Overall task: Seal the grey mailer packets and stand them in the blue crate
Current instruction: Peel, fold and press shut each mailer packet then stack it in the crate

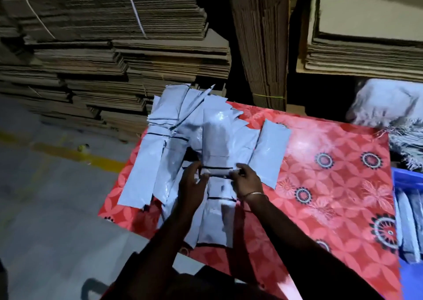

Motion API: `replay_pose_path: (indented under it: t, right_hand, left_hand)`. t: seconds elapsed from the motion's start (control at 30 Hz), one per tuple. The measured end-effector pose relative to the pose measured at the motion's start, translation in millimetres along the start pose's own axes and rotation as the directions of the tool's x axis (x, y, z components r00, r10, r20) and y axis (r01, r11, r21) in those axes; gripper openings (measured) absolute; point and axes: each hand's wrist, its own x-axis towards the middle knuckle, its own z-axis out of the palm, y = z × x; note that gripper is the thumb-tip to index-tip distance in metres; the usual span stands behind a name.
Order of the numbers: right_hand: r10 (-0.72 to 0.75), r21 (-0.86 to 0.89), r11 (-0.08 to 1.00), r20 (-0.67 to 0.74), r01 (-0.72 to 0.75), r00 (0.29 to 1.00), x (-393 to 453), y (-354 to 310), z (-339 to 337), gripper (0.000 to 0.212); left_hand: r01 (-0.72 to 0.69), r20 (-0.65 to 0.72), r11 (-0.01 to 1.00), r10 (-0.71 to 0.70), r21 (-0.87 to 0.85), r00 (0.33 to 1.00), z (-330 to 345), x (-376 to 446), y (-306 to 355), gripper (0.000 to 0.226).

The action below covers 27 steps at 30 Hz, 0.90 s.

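Grey mailer packet (216, 144), frame centre: flap end pinched by fingers of left hand (192, 180) and right hand (247, 180). Packet pile (146, 162) overhangs red tabletop's (332, 185) left edge. Blue crate (409, 208), right edge, holds packets; bare tabletop between.

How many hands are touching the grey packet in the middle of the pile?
2. The left hand pinches the left edge of the grey packet and the right hand, above a thin bracelet, pinches its right edge. No other hand shows.
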Motion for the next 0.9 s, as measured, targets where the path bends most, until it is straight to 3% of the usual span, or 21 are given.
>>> replay_pose_path:
  t: [0.07, 0.13, 0.23, 0.3, 0.37, 0.5, 0.6, 0.77, 0.9]
  right_hand:
    - [0.103, -0.013, 0.995, -0.048, -0.103, 0.994, 16.0, -2.5, 14.2, 0.048]
    - [0.135, 0.032, 0.990, -0.059, -0.134, 0.989, 23.3, -7.7, 23.5, 0.052]
    - [0.163, 0.099, 0.983, -0.074, -0.156, 0.984, 36.7, 8.2, 36.3, 0.033]
    - [0.207, 0.049, 0.978, -0.115, -0.203, 0.972, 34.9, 7.8, 36.9, 0.041]
    - [0.177, 0.142, 0.977, -0.146, -0.156, 0.973, 35.0, 16.1, 34.8, 0.051]
    - [0.143, 0.367, 0.927, -0.159, -0.076, 0.977, -17.1, -35.8, 21.2, 0.038]
    - [0.138, 0.433, 0.900, -0.171, -0.051, 0.976, -43.5, -35.1, -9.7, 0.032]
    - [0.156, 0.507, 0.862, -0.240, -0.014, 0.958, -91.0, 5.4, -83.7, 0.045]
    - [0.313, 0.552, 0.825, -0.267, -0.121, 0.912, -128.3, 48.4, -157.2, 0.064]
  left_hand:
    - [-0.001, 0.060, 0.998, -0.003, 0.062, 0.998, -1.5, 23.4, -10.6, 0.028]
    - [0.036, 0.116, 0.999, -0.036, 0.002, 0.993, 3.2, 44.0, -33.2, 0.021]
    - [0.089, 0.169, 0.995, -0.083, -0.032, 0.982, 0.8, 47.2, -17.5, 0.014]
    - [0.077, 0.162, 0.996, -0.070, -0.039, 0.984, -0.6, 46.3, -11.5, 0.018]
    - [0.092, 0.174, 0.991, -0.073, -0.100, 0.982, -4.9, 41.9, -4.7, 0.022]
    - [0.094, 0.218, 0.971, -0.045, -0.219, 0.975, -3.5, 18.9, 7.3, 0.017]
    - [0.078, 0.335, 0.958, 0.020, -0.277, 0.942, 4.2, -6.7, 17.7, 0.023]
    - [0.068, 0.569, 0.968, 0.084, -0.241, 0.818, 34.8, -46.1, 27.5, 0.022]
    - [-0.020, 0.628, 0.989, 0.109, -0.147, 0.770, 66.8, -67.2, 29.5, 0.020]
